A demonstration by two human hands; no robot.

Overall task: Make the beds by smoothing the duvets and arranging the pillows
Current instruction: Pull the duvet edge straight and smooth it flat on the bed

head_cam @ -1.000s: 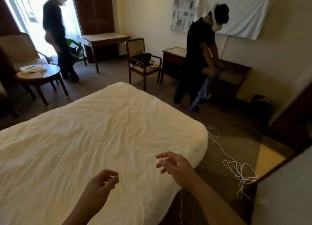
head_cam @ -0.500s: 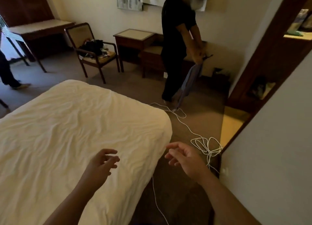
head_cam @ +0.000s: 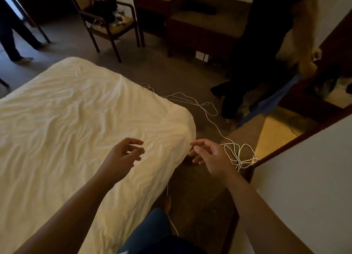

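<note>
A bed with a wrinkled cream-white duvet fills the left half of the view, its foot corner near the middle. My left hand hovers just above the duvet near that corner, fingers loosely curled and holding nothing. My right hand floats past the corner over the carpet, fingers spread and empty. No pillow is in view.
A tangled white cable runs across the brown carpet beside the bed corner. A person in dark clothes stands close at the upper right holding blue cloth. A wooden chair, a side table and another person's legs lie beyond. A white wall is at right.
My view has swung right and down, so the bed corner now sits mid-frame. Both hands have stayed raised and empty, the right one drifting off the duvet to over the floor.
</note>
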